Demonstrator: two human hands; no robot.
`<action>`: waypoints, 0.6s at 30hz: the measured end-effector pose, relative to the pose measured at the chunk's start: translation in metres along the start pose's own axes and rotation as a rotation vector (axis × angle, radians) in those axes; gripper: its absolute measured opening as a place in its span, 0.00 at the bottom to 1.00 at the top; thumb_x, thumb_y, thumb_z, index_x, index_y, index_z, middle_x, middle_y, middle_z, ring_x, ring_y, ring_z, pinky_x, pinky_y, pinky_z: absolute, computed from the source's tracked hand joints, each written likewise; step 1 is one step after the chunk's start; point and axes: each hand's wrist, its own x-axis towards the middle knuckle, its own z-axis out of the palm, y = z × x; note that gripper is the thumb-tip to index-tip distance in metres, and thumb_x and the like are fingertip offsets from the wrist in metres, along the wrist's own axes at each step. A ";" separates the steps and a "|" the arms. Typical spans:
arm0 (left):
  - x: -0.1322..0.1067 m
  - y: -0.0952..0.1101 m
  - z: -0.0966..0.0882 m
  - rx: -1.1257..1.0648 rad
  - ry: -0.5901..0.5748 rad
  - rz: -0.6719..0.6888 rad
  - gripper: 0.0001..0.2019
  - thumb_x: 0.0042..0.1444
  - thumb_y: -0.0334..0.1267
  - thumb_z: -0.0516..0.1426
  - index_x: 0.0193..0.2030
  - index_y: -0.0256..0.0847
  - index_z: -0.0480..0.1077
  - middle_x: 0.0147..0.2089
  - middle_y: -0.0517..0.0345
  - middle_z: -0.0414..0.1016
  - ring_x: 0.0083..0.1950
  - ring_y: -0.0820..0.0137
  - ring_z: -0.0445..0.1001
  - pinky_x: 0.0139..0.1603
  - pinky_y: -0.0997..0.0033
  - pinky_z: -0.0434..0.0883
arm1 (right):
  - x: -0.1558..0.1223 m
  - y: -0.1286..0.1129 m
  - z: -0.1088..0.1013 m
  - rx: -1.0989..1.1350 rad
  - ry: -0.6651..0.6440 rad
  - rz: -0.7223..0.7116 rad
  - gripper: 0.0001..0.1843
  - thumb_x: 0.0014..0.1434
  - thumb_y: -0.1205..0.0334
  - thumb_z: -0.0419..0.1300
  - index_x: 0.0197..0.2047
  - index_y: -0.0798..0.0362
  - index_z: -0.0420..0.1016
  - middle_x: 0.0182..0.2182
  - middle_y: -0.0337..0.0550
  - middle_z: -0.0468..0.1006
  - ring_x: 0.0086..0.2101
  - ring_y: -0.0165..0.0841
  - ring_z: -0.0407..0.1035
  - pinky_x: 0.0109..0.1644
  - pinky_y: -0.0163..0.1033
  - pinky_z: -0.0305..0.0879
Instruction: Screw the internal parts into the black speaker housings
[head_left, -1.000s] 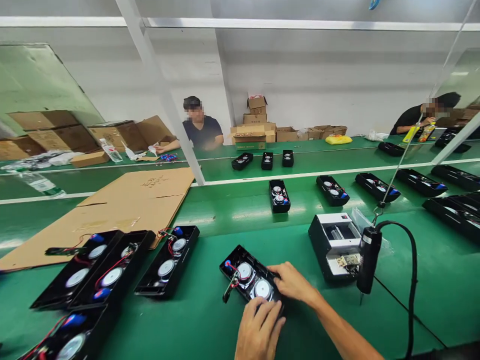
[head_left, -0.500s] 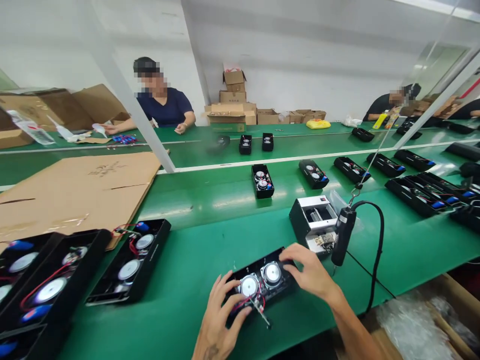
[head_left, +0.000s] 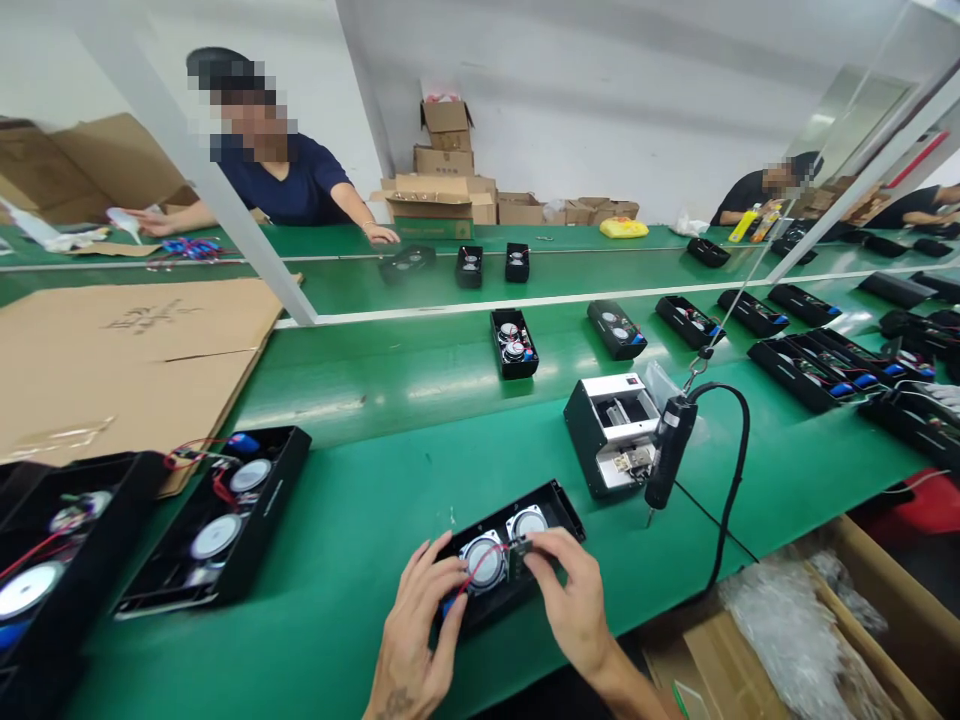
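A black speaker housing lies at an angle on the green bench, with two round silver-white speakers set in it. My left hand is curled around the housing's left end, fingertips at the near speaker and the thumb low on the front side. Between the thumb and fingers of my right hand is a small circuit board, tilted above the housing beside the speakers. Red wires run from it toward my left hand. Something blue by the left thumb is mostly covered.
Behind the housing stands a black-and-white screw feeder; an electric screwdriver hangs beside it. More speaker housings sit at left and along the conveyor. Cardboard lies far left. A co-worker sits opposite. A carton with plastic bags is lower right.
My right hand has left the housing's right end and come to its front, now pinching the circuit board, which is raised and turned. The co-worker opposite has reached toward a housing.
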 end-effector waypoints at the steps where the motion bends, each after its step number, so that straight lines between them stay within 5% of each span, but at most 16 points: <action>1: 0.001 0.002 0.001 -0.001 0.022 0.000 0.13 0.70 0.28 0.54 0.53 0.47 0.76 0.56 0.53 0.85 0.68 0.59 0.81 0.75 0.44 0.74 | 0.013 -0.002 -0.006 -0.019 -0.092 -0.100 0.11 0.76 0.63 0.61 0.50 0.47 0.87 0.42 0.45 0.90 0.42 0.38 0.84 0.53 0.44 0.80; 4: 0.003 0.009 0.000 0.067 0.002 0.034 0.17 0.70 0.26 0.51 0.54 0.48 0.77 0.64 0.51 0.81 0.71 0.61 0.78 0.77 0.43 0.71 | 0.039 -0.001 -0.022 -0.186 -0.490 -0.461 0.17 0.78 0.69 0.56 0.53 0.46 0.87 0.42 0.42 0.90 0.39 0.35 0.81 0.50 0.43 0.75; 7: 0.004 0.015 -0.002 0.179 -0.160 0.050 0.14 0.69 0.33 0.57 0.58 0.48 0.78 0.74 0.45 0.73 0.77 0.53 0.71 0.80 0.35 0.65 | 0.045 0.001 -0.027 -0.479 -0.733 -0.612 0.15 0.78 0.70 0.56 0.51 0.50 0.85 0.37 0.42 0.89 0.37 0.36 0.78 0.42 0.42 0.68; 11: 0.001 0.014 0.007 0.325 -0.322 0.113 0.15 0.61 0.40 0.68 0.54 0.46 0.80 0.74 0.43 0.74 0.75 0.44 0.71 0.81 0.22 0.52 | 0.042 -0.005 -0.023 -0.672 -0.877 -0.588 0.11 0.77 0.68 0.59 0.45 0.53 0.84 0.36 0.43 0.87 0.36 0.37 0.76 0.40 0.43 0.64; 18: 0.001 0.008 0.022 0.434 -0.324 0.175 0.12 0.63 0.33 0.65 0.52 0.50 0.82 0.65 0.55 0.83 0.69 0.50 0.77 0.82 0.19 0.28 | 0.056 -0.016 -0.020 -0.629 -1.132 -0.413 0.13 0.63 0.71 0.62 0.46 0.53 0.85 0.39 0.45 0.88 0.36 0.37 0.77 0.35 0.43 0.57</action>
